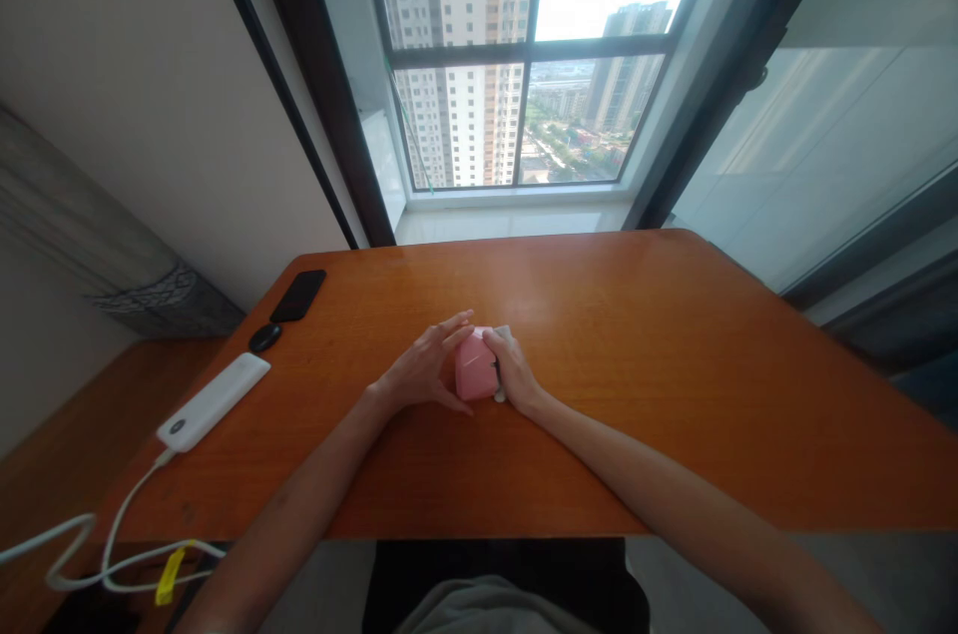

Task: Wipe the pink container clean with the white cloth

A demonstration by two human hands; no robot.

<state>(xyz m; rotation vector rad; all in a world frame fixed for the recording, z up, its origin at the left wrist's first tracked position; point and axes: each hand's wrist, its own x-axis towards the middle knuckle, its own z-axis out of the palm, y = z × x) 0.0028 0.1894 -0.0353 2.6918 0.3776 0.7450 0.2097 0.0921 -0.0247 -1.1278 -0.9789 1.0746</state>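
At the desk's (636,364) middle, gripping pink box (474,374) with right hand (516,372), curving splayed left hand (421,366) around it. Can't really read yellow tag (169,576) by desk's front-left corner, tbh.

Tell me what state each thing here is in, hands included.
Pink box: held; unclear whether closed.
Left hand: spread around the box's left side.
Right hand: gripping the box's right side.
Grey piece: partly hidden by the right hand.
White device: lying flat, cable plugged in.
Cable: loosely looped.
Phone: lying flat, screen dark.
Black disc: lying flat.
Window: looks closed.
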